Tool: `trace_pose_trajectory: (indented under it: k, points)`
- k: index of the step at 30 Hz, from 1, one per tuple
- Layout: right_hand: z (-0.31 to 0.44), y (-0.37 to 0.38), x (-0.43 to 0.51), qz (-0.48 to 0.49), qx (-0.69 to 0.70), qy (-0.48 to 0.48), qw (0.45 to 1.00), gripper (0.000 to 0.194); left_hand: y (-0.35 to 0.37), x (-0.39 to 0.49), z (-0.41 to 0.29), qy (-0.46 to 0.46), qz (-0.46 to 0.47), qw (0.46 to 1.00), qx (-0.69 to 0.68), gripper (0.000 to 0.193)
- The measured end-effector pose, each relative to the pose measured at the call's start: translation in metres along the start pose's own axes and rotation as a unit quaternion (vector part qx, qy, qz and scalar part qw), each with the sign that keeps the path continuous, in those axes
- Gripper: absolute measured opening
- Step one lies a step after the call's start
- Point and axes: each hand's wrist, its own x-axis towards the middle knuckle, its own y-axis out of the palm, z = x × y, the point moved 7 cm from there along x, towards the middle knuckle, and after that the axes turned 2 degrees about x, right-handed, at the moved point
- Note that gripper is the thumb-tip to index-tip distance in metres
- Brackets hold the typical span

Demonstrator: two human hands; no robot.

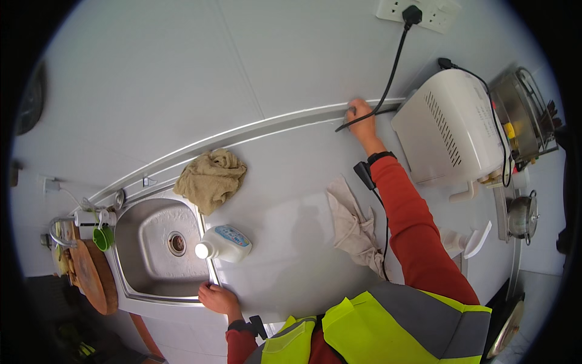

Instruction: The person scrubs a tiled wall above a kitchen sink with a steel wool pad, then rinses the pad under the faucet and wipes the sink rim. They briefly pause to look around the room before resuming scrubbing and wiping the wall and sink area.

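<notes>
My right hand [362, 123] reaches to the back edge of the grey countertop [291, 182], fingers curled by a black power cord [392, 77] that passes over it; whether it holds anything is hidden. My left hand [219, 298] rests on the front right corner of the steel sink [150, 268], fingers bent over the rim. A crumpled olive-brown cloth [211, 179] lies at the sink's back right corner. Beside the sink's right rim a white bottle [229, 243] with a blue label lies on its side, cap towards the basin. A beige cloth [352, 223] lies left of my right forearm.
A white appliance with vents [436, 132] stands at the right, near a wall socket [386, 9] with a black plug. Further right are a steel pot [523, 216] and a spray bottle [454, 241]. Left of the sink stand a wooden cutting board [91, 273] and a green cup [102, 238].
</notes>
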Motion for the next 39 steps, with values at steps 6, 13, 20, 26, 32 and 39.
trace_pose_trajectory:
  k: [6, 13, 20, 26, 32, 39]
  points:
    - [0.021, 0.010, 0.004, 0.095, 0.100, -0.065, 0.988, 0.021, -0.002, 0.000, -0.001, 0.001, -0.005, 1.000, 0.006, 0.010]
    - [-0.009, -0.045, -0.024, 0.001, 0.091, 0.149, 0.985, 0.017, -0.005, -0.001, -0.004, 0.013, -0.001, 1.000, -0.005, 0.009]
    - [0.024, -0.052, -0.083, -0.023, 0.408, 0.347, 0.844, 0.025, -0.008, 0.001, -0.005, 0.023, -0.004, 1.000, -0.012, 0.011]
    - [0.112, -0.057, -0.124, 0.125, 0.615, 0.352, 0.694, 0.027, -0.007, 0.002, -0.005, 0.026, 0.014, 1.000, 0.009, 0.018]
    - [0.203, -0.078, -0.153, 0.215, 0.648, 0.285, 0.673, 0.024, -0.011, 0.002, -0.003, 0.008, 0.027, 0.999, -0.027, 0.019]
    - [0.243, -0.090, -0.214, 0.281, 0.573, 0.254, 0.726, 0.020, -0.018, -0.002, 0.009, 0.001, -0.042, 0.984, -0.172, 0.022]
